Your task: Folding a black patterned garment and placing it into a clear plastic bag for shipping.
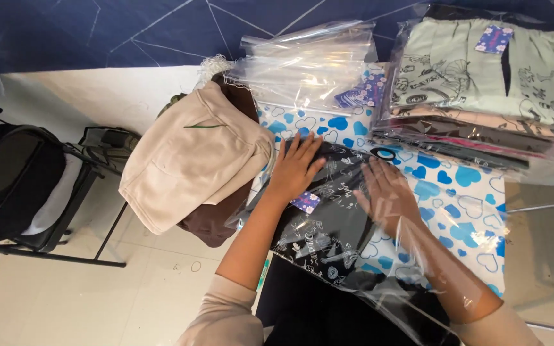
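A black folded garment with white printed drawings (328, 224) lies on the table, partly inside a clear plastic bag (379, 288). My left hand (295, 168) rests flat on top of the garment with fingers spread. My right hand (389, 195) is inside the clear bag, palm down on the garment, the film draped over my forearm. A small purple tag (305, 202) sits on the garment near my left wrist.
A tablecloth with blue hearts (456, 192) covers the table. A stack of bagged garments (482, 83) stands at the back right, empty clear bags (309, 64) at the back centre. Beige and brown clothes (193, 160) pile at the left edge. A black chair (27, 186) stands left.
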